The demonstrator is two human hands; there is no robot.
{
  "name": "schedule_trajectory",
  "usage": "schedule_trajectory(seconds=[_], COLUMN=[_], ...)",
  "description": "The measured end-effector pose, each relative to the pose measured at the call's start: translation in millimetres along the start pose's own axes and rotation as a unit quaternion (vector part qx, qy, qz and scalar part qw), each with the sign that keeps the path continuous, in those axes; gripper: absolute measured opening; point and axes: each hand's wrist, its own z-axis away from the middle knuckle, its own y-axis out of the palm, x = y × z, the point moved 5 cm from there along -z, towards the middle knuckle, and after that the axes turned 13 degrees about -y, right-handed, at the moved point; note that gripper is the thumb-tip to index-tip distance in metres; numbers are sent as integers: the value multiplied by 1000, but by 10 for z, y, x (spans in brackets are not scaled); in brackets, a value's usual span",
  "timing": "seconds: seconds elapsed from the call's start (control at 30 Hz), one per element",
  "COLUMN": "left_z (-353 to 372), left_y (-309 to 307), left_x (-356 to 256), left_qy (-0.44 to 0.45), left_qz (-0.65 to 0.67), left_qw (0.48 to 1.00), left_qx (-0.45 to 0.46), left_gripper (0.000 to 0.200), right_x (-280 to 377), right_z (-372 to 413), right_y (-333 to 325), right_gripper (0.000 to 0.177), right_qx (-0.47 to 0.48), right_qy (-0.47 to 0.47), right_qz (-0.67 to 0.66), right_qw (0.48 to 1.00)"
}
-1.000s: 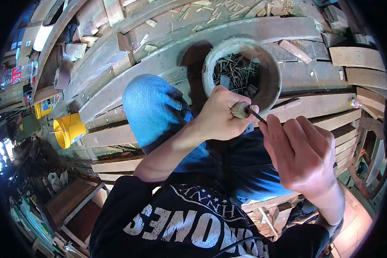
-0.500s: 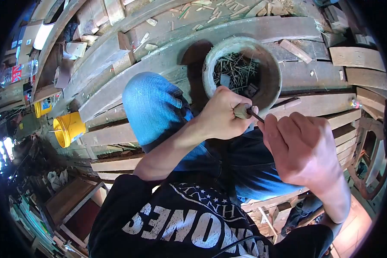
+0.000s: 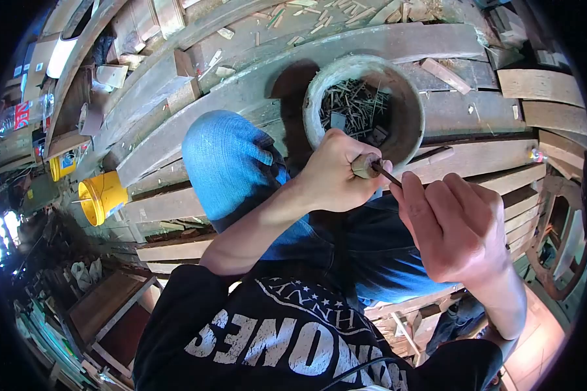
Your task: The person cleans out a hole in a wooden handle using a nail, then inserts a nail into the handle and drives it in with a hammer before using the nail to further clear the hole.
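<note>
My left hand (image 3: 338, 171) is closed around a short wooden piece (image 3: 366, 165), whose round end shows between thumb and fingers. A thin dark rod (image 3: 386, 174) runs from that end to my right hand (image 3: 451, 225), which is closed on its other end. Most of the wooden piece is hidden in my left fist. Just beyond my hands stands a round bucket (image 3: 407, 98) with many nails (image 3: 355, 101) and small blocks inside. My left hand overlaps its near rim.
Wooden planks (image 3: 254, 88) lie around the bucket, with wood scraps (image 3: 319, 26) at the top. A yellow bucket (image 3: 104, 195) stands at the left. At the lower right another person's leg (image 3: 455, 322) is partly visible.
The view has shifted very slightly. My right hand has turned and tilted a little around the rod; my left hand keeps its grip on the wooden piece.
</note>
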Motion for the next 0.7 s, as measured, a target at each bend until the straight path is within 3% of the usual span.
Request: schedule_trajectory(seconds=[0.27,0.37,0.47,0.53,0.6,0.7], left_z=[15,9,9,11,32,53], left_y=[-13,-8,-6,4,16,3], left_x=[33,20,42,53,11,41], left_qy=[12,10,-2,-6,35,26], left_qz=[7,11,12,13,-40,-7], left_qw=[1000,1000,1000,1000,999,1000], left_qx=[-4,-5,-2,6,-5,-7], left_gripper=[36,35,36,36,36,35], right_x=[5,15,73,130,106,80], right_z=[-22,-40,-86,-123,-156,-118], right_y=[-18,-29,-45,-19,-57,16], right_gripper=[32,22,21,21,22,22], right_qx=[4,21,64,144,160,165], right_qy=[-4,-3,-11,-26,-29,-44], right_qz=[17,31,51,91,52,38], right_qw=[1000,999,997,985,985,985])
